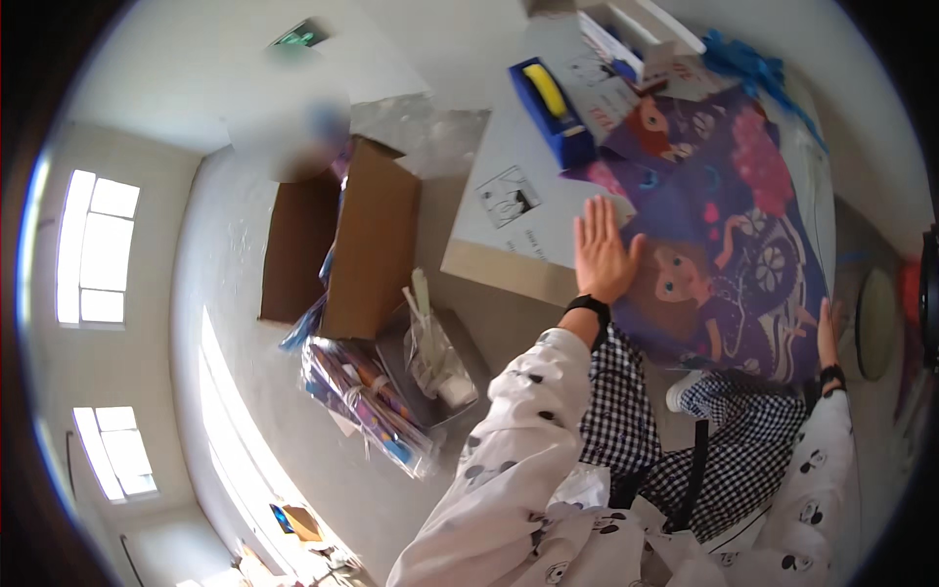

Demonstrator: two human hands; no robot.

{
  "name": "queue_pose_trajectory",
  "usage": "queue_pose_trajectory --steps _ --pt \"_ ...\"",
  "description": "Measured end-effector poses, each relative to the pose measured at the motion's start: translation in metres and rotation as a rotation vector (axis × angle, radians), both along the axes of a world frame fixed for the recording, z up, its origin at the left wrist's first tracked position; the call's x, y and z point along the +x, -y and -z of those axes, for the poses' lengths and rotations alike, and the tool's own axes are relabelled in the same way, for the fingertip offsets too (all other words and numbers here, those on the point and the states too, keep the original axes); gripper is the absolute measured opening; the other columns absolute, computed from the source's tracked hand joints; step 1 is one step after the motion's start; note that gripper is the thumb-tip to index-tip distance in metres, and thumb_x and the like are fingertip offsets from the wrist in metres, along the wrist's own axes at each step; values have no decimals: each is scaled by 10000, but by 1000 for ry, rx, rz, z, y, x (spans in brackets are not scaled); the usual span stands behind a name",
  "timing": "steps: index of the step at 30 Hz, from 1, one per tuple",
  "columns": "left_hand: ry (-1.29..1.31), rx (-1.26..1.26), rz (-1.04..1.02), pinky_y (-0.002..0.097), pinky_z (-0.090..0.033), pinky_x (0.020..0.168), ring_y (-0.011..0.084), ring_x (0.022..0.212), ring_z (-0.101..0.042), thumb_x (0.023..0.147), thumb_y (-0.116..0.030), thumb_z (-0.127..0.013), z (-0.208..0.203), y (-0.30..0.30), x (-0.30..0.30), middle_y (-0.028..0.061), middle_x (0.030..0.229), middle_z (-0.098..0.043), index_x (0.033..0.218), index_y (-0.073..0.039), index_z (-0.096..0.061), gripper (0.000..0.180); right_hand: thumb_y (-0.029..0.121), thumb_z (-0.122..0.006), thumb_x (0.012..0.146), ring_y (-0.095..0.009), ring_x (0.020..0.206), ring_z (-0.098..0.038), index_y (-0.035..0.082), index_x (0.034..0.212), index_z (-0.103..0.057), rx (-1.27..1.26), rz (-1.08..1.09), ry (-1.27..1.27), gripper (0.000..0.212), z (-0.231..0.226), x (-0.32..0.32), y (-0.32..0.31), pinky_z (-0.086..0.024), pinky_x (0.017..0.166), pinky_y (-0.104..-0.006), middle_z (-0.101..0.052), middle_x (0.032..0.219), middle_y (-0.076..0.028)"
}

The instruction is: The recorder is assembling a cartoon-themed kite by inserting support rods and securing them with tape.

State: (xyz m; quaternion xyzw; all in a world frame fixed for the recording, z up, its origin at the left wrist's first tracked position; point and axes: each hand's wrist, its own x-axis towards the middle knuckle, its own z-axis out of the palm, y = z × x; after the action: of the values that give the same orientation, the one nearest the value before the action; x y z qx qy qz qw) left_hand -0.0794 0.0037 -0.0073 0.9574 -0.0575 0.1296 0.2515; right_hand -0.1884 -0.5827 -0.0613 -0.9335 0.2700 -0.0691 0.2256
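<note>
A large purple sheet, printed with cartoon girls and pink and white patterns, lies across the work surface and hangs over its near edge. My left hand rests flat at its left edge, fingers stretched out and apart. At the sheet's lower right edge is my right hand, seen side-on with its fingers stretched upward against the edge; part of it is hidden. The sheet lies over a white board with printed drawings.
A blue tape dispenser with a yellow roll stands beyond my left hand. Farther back are a white open box and blue ribbon. On the floor at left stand a cardboard box, a grey bin and plastic-wrapped bundles.
</note>
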Motion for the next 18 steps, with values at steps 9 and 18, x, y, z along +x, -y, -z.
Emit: queue_pose_trajectory --steps 9,18 --pt "108 -548 -444 350 -493 813 251 903 -606 933 -89 -552 14 -191 -153 118 995 -601 1117 -32 -563 193 335 -408 1040 -294 1376 -357 53 1443 -372 -134 -215 25 493 -118 -179 -125 -301 1127 -403 -386 1488 -140" --pt "-356 164 -566 460 -429 992 359 1212 -488 783 -96 -563 153 -383 -169 130 1332 -526 1116 -66 -614 338 413 -329 1046 -308 1362 -361 56 1442 -378 31 260 85 536 -99 -244 -214 -261 1140 -412 -394 1473 -156"
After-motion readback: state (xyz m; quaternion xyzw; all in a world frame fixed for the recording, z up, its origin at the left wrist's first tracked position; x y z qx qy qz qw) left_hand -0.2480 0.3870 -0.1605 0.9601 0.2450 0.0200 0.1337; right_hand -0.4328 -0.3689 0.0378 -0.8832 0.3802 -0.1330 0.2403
